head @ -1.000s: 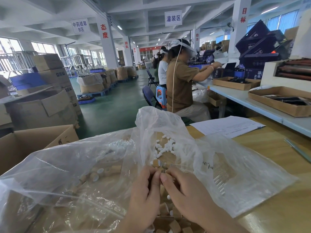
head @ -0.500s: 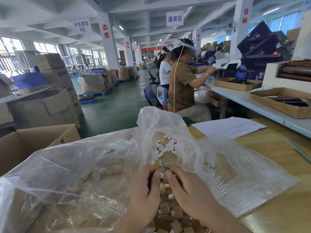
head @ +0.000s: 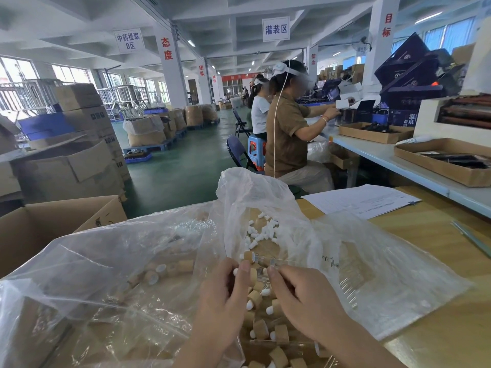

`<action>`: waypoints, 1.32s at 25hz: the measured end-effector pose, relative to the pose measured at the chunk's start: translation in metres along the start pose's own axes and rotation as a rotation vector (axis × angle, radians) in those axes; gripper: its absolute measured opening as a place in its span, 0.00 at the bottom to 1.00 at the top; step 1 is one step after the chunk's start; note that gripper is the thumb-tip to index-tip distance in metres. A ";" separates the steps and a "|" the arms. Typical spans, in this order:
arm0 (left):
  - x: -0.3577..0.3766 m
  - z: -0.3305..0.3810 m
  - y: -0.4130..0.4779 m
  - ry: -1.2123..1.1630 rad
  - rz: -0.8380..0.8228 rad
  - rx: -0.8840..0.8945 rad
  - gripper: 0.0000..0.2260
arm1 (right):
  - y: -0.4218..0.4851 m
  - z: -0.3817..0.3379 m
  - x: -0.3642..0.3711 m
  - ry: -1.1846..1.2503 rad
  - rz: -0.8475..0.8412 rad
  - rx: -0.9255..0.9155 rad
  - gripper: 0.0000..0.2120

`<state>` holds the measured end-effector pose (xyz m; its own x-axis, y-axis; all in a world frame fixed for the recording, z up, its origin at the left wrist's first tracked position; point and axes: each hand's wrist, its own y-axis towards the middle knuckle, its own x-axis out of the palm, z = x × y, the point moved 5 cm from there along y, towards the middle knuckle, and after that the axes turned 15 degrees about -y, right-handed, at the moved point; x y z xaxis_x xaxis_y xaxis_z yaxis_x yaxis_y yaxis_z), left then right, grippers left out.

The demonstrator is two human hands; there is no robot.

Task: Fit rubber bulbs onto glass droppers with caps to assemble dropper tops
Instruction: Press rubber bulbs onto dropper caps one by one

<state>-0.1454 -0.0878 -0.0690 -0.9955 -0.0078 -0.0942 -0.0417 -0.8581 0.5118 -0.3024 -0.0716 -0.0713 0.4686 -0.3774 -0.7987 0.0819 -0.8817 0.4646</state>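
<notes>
My left hand (head: pixel 221 301) pinches a tan cap with a white rubber bulb (head: pixel 252 276) between thumb and fingers. My right hand (head: pixel 303 296) pinches a clear glass dropper tube (head: pixel 264 274) that meets the cap. Just beyond lies an assembled dropper top (head: pixel 261 258), tan cap to the left, glass tube to the right. Loose white rubber bulbs (head: pixel 261 232) lie heaped inside an open clear plastic bag (head: pixel 265 197). Several finished tan caps with bulbs (head: pixel 268 328) are piled under my hands. More tan caps (head: pixel 164 270) show through the left bag.
A large clear bag (head: pixel 93 274) covers the left of the wooden table (head: pixel 438 261). An open cardboard box (head: pixel 61 224) stands left. Printed paper (head: pixel 361 201) and a metal tool (head: pixel 470 239) lie to the right. A seated person (head: pixel 289 134) works at the white bench (head: pixel 398 158).
The camera view shifted slightly. My hands stay together over the pile, and the tan cap and glass tube between them have come further into sight. The seated person's arm moved at the bench.
</notes>
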 end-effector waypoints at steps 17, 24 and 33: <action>0.012 0.003 -0.002 -0.233 -0.094 -0.158 0.21 | -0.001 0.000 0.004 0.208 -0.021 0.046 0.21; 0.004 0.004 -0.001 -0.089 -0.127 -0.087 0.14 | 0.003 0.007 0.007 0.225 -0.054 0.082 0.17; -0.025 -0.002 0.010 0.274 0.059 -0.020 0.16 | 0.000 0.004 0.025 -0.047 -0.285 -0.082 0.13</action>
<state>-0.1204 -0.0975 -0.0632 -0.9360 -0.1946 -0.2934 0.0204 -0.8618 0.5068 -0.2939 -0.0819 -0.0931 0.3756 -0.1323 -0.9173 0.2763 -0.9288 0.2471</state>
